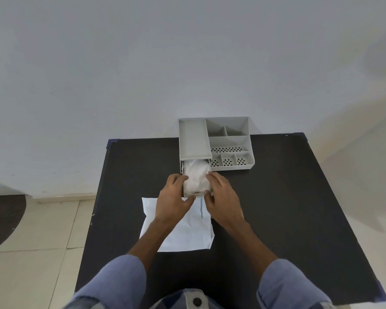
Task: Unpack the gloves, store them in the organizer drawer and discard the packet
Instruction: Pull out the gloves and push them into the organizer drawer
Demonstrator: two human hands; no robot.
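A grey organizer (pixel 230 141) stands at the far middle of the black table. Its drawer (pixel 184 168) is pulled out toward me and holds a crumpled bundle of white gloves (pixel 196 177). My left hand (pixel 174 197) rests on the drawer's left front corner, fingers curled on its edge and touching the gloves. My right hand (pixel 221 192) is at the right front corner, fingertips on the gloves and the drawer rim. The flat white packet (pixel 187 233) lies on the table under my forearms, just in front of the drawer.
The black table (pixel 276 208) stands against a pale wall. The organizer's open compartments (pixel 228 161) with perforated bottoms hold nothing I can see. Tiled floor (pixel 31 253) with a dark round mat lies to the left. My blue sleeves fill the bottom.
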